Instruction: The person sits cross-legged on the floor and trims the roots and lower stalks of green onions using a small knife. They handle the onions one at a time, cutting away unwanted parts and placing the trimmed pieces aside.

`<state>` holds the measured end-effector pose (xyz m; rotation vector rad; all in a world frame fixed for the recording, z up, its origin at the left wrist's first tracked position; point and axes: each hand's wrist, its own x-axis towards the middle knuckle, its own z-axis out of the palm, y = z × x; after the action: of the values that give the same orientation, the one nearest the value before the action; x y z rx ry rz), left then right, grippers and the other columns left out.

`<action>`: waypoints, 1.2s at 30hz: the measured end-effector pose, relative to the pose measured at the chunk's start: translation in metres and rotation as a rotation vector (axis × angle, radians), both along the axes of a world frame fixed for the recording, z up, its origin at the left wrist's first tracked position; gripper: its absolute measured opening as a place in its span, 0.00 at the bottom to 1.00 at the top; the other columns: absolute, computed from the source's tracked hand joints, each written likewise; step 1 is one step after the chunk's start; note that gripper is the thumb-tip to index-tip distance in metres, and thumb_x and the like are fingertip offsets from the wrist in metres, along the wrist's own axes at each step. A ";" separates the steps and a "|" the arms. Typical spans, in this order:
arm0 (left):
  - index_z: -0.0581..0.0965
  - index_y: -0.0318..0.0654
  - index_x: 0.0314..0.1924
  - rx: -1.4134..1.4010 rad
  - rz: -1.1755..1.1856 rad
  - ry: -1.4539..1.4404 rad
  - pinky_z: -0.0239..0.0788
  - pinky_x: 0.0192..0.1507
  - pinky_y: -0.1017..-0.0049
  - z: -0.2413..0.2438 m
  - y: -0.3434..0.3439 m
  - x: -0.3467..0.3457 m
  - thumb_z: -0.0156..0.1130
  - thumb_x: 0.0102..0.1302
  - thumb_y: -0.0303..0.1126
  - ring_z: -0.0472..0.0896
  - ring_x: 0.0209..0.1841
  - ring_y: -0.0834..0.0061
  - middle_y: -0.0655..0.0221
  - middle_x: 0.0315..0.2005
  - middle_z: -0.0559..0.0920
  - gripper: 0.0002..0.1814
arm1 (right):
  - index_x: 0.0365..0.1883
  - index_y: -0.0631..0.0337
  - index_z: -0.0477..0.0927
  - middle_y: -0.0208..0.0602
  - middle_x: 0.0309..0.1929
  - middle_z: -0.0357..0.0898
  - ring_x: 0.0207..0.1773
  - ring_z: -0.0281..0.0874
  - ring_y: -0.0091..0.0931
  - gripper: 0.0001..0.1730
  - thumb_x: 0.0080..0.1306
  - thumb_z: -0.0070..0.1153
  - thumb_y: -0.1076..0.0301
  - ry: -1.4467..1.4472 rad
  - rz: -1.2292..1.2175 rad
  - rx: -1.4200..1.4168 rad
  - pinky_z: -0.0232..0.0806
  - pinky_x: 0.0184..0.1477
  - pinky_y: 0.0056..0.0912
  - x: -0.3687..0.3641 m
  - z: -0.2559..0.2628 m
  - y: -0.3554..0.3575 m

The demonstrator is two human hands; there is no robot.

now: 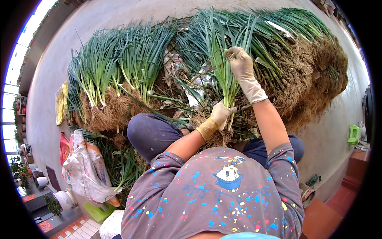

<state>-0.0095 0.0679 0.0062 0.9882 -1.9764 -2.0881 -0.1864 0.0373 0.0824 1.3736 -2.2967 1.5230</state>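
My left hand [220, 114], in a pale rubber glove, grips a bunch of green onions [227, 80] low on the white stalks. The bunch stands upright before me, leaves pointing away and brown roots [220, 138] hanging below the fist. My right hand [239, 62], gloved too, is beside the upper leaves with its fingers pinched together on a thin leaf [226, 50]. Brown, withered leaf strips [212, 61] show just left of those fingertips. Between my knees lie loose roots and dry leaf scraps [179, 104].
Bunched green onions [98, 68] lie to the left. A larger root-ended heap [310, 65] covers the right. White woven sacks [80, 167] and a green plastic stool [97, 211] are at lower left. Another green stool [354, 134] stands far right on the concrete floor [322, 152].
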 end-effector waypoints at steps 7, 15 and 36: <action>0.78 0.34 0.44 0.363 0.155 0.035 0.69 0.32 0.78 -0.020 -0.011 0.002 0.70 0.55 0.28 0.75 0.27 0.80 0.70 0.29 0.81 0.16 | 0.36 0.55 0.79 0.31 0.35 0.81 0.36 0.76 0.20 0.08 0.69 0.51 0.62 -0.477 -0.195 -0.672 0.72 0.36 0.26 -0.035 0.131 0.061; 0.78 0.36 0.46 0.733 0.260 0.245 0.70 0.30 0.80 -0.018 -0.030 -0.005 0.65 0.62 0.28 0.75 0.28 0.81 0.73 0.31 0.80 0.13 | 0.31 0.55 0.74 0.29 0.26 0.76 0.22 0.70 0.17 0.16 0.73 0.42 0.56 -0.406 -0.288 -1.244 0.68 0.28 0.21 -0.119 0.217 0.284; 0.78 0.36 0.47 0.666 0.279 0.233 0.71 0.37 0.75 -0.010 -0.039 -0.002 0.69 0.58 0.30 0.77 0.35 0.76 0.72 0.33 0.80 0.17 | 0.27 0.56 0.76 0.35 0.30 0.70 0.36 0.72 0.32 0.15 0.48 0.67 0.59 0.487 0.076 0.665 0.63 0.38 0.37 0.093 -0.016 0.161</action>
<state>-0.0117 0.0284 -0.0040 0.9655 -0.9705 -2.5831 -0.0930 0.1980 0.0662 1.7221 -2.5032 0.3287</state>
